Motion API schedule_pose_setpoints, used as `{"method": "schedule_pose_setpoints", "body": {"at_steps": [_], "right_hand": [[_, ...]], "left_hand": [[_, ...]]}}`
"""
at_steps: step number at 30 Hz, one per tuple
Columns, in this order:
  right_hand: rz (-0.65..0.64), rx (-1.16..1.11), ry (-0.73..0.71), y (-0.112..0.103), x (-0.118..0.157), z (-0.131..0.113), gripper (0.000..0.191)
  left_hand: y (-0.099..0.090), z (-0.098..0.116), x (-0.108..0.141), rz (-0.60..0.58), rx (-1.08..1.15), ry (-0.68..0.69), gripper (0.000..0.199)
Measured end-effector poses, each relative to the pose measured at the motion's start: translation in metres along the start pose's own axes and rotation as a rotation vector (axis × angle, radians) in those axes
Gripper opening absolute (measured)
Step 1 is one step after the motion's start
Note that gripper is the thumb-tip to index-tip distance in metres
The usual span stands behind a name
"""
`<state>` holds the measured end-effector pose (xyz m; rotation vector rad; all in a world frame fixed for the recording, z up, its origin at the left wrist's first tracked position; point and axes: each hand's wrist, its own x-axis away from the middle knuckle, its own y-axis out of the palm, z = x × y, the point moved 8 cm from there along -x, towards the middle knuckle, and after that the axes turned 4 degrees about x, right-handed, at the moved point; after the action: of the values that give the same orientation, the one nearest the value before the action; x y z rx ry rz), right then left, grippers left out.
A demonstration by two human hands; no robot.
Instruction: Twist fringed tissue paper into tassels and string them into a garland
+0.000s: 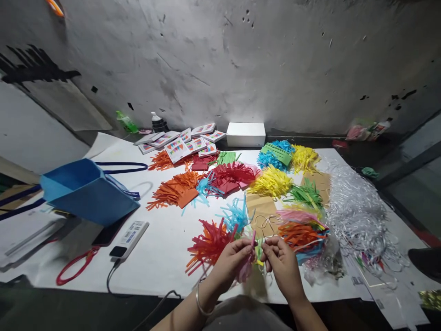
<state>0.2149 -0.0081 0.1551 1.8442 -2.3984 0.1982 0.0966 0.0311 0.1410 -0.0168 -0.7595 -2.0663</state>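
Near the table's front edge, my left hand (237, 253) is closed on a pink paper tassel (244, 270); its twisted top sticks up past my fingertips and its strips hang below. Just to the right, my right hand (279, 258) pinches a thin cord (268, 223), which loops up over a piece of brown card (257, 208). A small gap separates the two hands. Left of them lies a red and orange tassel (210, 243). Light blue paper strips (237, 214) spread behind, and an orange fringed bundle (296, 234) rests right of my right hand.
Fringed paper in orange (177, 187), red (230, 177) and yellow (272, 180) covers the table's middle. A blue bag (86, 191) and a white power bank (130, 239) are at left. Printed cards (177, 149) and a white box (245, 135) line the back; silvery strips (358, 216) heap at right.
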Motion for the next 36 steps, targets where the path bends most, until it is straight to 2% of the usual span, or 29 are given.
{"method": "schedule_pose_setpoints", "body": {"at_steps": [4, 9, 12, 14, 17, 20, 22, 24, 26, 29, 32, 34, 36], "right_hand": [[-0.039, 0.125, -0.025, -0.002, 0.010, -0.010, 0.031], [-0.027, 0.250, -0.082, -0.001, 0.015, -0.024, 0.029], [-0.015, 0.302, -0.080, -0.002, 0.014, -0.027, 0.028], [0.003, 0.358, -0.080, -0.004, 0.013, -0.028, 0.028], [0.002, 0.428, -0.067, -0.004, 0.013, -0.028, 0.027], [-0.075, 0.361, 0.013, 0.000, 0.012, -0.019, 0.025], [-0.084, 0.305, 0.072, -0.001, 0.011, -0.012, 0.022], [-0.083, 0.239, 0.108, -0.001, 0.009, -0.004, 0.034], [-0.145, 0.148, 0.138, 0.003, 0.008, 0.004, 0.045], [-0.188, 0.144, 0.108, 0.005, 0.004, 0.014, 0.041], [-0.077, 0.256, -0.047, -0.008, 0.000, 0.014, 0.041], [0.006, 0.244, -0.056, -0.022, 0.000, 0.022, 0.040], [0.114, 0.186, 0.003, -0.041, 0.001, 0.034, 0.040]], "left_hand": [[0.001, -0.006, 0.001, -0.010, 0.227, -0.081, 0.024], [0.005, -0.008, 0.004, -0.058, 0.209, -0.085, 0.021], [0.003, -0.008, 0.004, -0.032, 0.136, -0.082, 0.025], [-0.001, -0.003, 0.004, 0.000, 0.015, -0.043, 0.025], [-0.003, 0.012, 0.006, 0.016, -0.292, 0.096, 0.024], [0.004, 0.022, 0.011, -0.039, -0.606, 0.234, 0.025], [0.009, 0.024, 0.015, -0.075, -0.751, 0.303, 0.025], [0.013, 0.025, 0.019, -0.098, -0.846, 0.353, 0.023], [0.016, 0.023, 0.021, -0.114, -0.915, 0.379, 0.023], [0.019, 0.014, 0.022, -0.122, -1.005, 0.400, 0.024], [0.019, -0.005, 0.020, -0.146, -1.058, 0.399, 0.026], [0.020, -0.025, 0.019, -0.233, -1.077, 0.376, 0.026], [0.024, -0.050, 0.019, -0.413, -1.083, 0.337, 0.023]]}}
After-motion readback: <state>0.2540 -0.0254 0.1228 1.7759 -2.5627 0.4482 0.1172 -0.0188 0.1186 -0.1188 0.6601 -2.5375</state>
